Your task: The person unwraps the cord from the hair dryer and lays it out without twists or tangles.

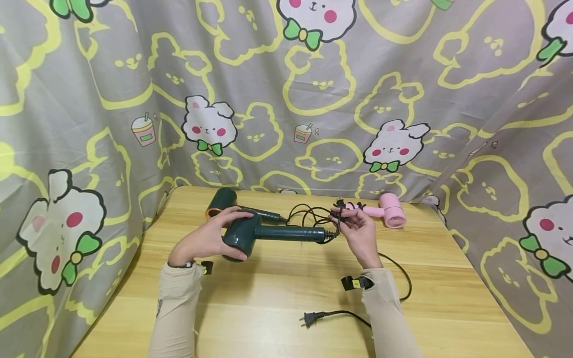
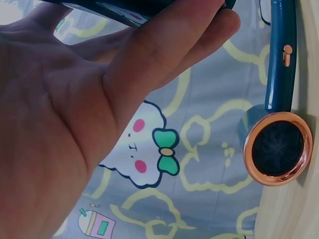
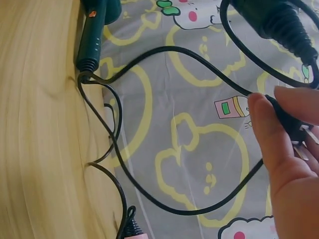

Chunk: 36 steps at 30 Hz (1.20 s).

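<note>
My left hand [image 1: 203, 241] grips the head of a dark green hair dryer [image 1: 288, 233], held above the table with its handle pointing right. At the handle's end, my right hand [image 1: 361, 237] pinches a black plug [image 3: 285, 118] between thumb and fingers; metal prongs show beside the fingers in the right wrist view. A black cord loops between that plug and the handle end of a second dark green hair dryer [image 2: 281, 64], which lies behind on the table. This second dryer has a copper-coloured rim round its outlet. In the left wrist view the held dryer is mostly cut off.
A pink hair dryer [image 1: 393, 211] lies at the back right, partly behind my right hand. Another two-pin plug [image 1: 313, 318] lies near the front, its cord running under my right forearm. Patterned curtains [image 1: 268, 99] surround the wooden table [image 1: 268, 298].
</note>
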Tool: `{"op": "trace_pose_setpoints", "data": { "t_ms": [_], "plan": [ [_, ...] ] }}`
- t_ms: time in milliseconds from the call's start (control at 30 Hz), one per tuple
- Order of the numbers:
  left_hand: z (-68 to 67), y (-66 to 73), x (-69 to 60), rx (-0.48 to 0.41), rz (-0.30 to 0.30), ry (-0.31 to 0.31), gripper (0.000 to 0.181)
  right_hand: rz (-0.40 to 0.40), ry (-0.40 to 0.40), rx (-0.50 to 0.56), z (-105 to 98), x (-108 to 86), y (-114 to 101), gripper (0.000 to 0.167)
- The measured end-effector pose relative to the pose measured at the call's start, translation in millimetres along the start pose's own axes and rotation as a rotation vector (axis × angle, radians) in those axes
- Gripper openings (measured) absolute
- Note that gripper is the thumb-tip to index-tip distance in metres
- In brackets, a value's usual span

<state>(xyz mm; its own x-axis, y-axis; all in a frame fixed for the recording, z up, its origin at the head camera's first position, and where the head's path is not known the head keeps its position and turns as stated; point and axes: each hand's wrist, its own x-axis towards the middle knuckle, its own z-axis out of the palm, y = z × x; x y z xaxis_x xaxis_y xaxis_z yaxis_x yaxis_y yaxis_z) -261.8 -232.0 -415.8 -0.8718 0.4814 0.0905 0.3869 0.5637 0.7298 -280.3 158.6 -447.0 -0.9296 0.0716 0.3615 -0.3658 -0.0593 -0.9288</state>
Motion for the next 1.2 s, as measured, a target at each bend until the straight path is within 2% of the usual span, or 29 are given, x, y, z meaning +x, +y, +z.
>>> {"op": "trace_pose_setpoints", "data": {
  "t_ms": [100,300,500,767,1000,1200],
  "plan": [
    [-0.6,-1.1,-0.2,0.002,-0.006,-0.003,0.097,-0.047,0.038,0.032,1.1,0.6,0.8,0.021],
    [-0.2,-6.4,-1.0,0.008,-0.020,-0.011,0.095,-0.117,0.091,0.192,-0.4,0.3,-0.9,0.021],
    [0.2,-12.8,-1.4,0.020,-0.041,-0.016,0.094,-0.164,0.152,0.296,-4.9,-0.6,-7.5,0.018],
    [-3.0,-17.3,-2.1,0.013,-0.054,-0.005,0.093,-0.082,0.078,0.720,-14.5,1.5,-16.8,0.024],
    [-6.1,-24.0,-4.2,0.011,-0.052,0.016,0.093,-0.065,-0.006,0.935,-26.2,2.2,-17.5,0.021],
    [-10.4,-30.6,-7.4,0.022,-0.067,0.026,0.092,-0.046,-0.042,1.093,-38.9,3.2,-16.8,0.024]
  ]
}}
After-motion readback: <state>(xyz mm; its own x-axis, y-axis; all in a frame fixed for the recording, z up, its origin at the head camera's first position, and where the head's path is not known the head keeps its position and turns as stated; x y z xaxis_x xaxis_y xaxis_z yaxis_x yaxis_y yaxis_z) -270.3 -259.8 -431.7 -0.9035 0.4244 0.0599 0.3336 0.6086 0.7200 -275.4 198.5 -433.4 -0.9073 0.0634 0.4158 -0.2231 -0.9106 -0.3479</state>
